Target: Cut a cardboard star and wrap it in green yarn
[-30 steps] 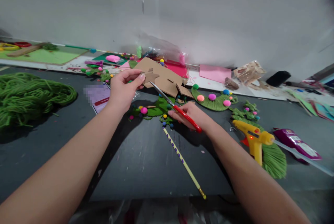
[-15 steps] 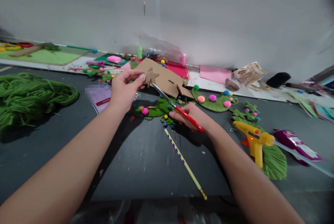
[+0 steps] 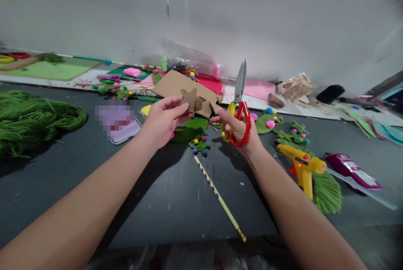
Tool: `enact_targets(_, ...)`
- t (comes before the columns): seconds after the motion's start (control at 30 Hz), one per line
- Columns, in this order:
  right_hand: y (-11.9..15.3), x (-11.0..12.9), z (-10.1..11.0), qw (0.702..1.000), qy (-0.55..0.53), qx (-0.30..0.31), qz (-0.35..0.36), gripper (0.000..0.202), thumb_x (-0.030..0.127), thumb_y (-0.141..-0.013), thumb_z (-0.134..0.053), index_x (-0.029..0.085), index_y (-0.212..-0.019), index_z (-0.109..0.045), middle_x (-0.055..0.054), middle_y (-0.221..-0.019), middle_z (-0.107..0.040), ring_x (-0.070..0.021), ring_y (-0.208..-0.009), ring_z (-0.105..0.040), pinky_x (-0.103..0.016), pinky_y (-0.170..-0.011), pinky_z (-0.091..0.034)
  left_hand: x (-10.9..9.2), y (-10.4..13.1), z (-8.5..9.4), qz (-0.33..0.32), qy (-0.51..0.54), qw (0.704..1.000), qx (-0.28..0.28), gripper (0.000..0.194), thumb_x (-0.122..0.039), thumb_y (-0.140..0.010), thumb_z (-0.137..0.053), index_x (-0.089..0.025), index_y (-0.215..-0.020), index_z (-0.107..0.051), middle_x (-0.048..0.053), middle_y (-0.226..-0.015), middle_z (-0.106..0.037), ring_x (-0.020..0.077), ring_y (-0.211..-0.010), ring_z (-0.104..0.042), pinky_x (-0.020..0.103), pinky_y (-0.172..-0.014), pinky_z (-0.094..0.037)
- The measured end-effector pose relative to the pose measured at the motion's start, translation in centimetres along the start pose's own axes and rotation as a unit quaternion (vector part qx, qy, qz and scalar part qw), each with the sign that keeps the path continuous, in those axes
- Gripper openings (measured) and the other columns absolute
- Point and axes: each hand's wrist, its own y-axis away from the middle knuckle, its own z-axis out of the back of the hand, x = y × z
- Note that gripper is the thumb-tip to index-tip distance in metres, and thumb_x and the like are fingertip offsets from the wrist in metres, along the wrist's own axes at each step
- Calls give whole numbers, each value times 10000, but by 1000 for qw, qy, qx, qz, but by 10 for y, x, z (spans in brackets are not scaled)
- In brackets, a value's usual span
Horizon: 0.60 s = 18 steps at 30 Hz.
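Note:
Between the thumb and fingers of my left hand [image 3: 163, 122] is a small brown cardboard star [image 3: 189, 97]. My right hand [image 3: 241, 129] has its fingers in the red and yellow handles of a pair of scissors [image 3: 241, 82]. The blades are closed and point up, apart from the star. Beyond the hands lies a cut cardboard sheet [image 3: 171, 83], partly hidden by them. Below the star is a green yarn-wrapped piece [image 3: 190, 130], and nearer me a small green shape with pom-poms [image 3: 200, 146]. A pale yellow pencil [image 3: 220, 199] with purple dots lies in front.
A heap of green yarn [image 3: 37, 119] and a phone [image 3: 126, 130] lie at left. To the right are a yellow glue gun [image 3: 304, 168] with its indicator lit, and a purple packet [image 3: 349, 170]. Craft papers and plastic bags line the wall [image 3: 110, 14] at the back.
The scissors have turned from pointing at the star to pointing upward, away from it. My left hand has brought the star slightly right and lower, with its face more toward me.

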Motion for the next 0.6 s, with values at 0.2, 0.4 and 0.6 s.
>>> enact_targets(0.2, 4, 4, -9, 999, -18, 19, -26, 517, 501, -613, -898, 175, -940, -666, 12, -783, -628, -83, -532, -481, -259, -471, -391, 15, 16, -13, 66, -1, 997, 25, 246, -118, -680, -864, -146, -858, -696, 52, -882, -757, 164, -799, -736, 349, -858, -626)
enact_targets(0.4, 2, -2, -12, 998, -65, 4, -13, 528, 444, -602, -901, 165, -966, -639, 25, -744, -623, -85, -523, -491, -260, -472, -401, 24, 12, -6, 37, -64, 995, 63, 336, -210, -638, -922, -183, -922, -744, 36, -873, -759, 158, -777, -716, 291, -751, -596)
enact_targets(0.6, -5, -5, -2, 999, -31, -33, 4, 386, 383, -694, -812, 151, -972, -676, -34, -859, -702, -86, -557, -504, -260, -503, -428, 23, 4, 3, -4, -67, 996, 53, 343, -182, -687, -884, -192, -1009, -766, 45, -917, -751, 168, -821, -725, 305, -794, -605)
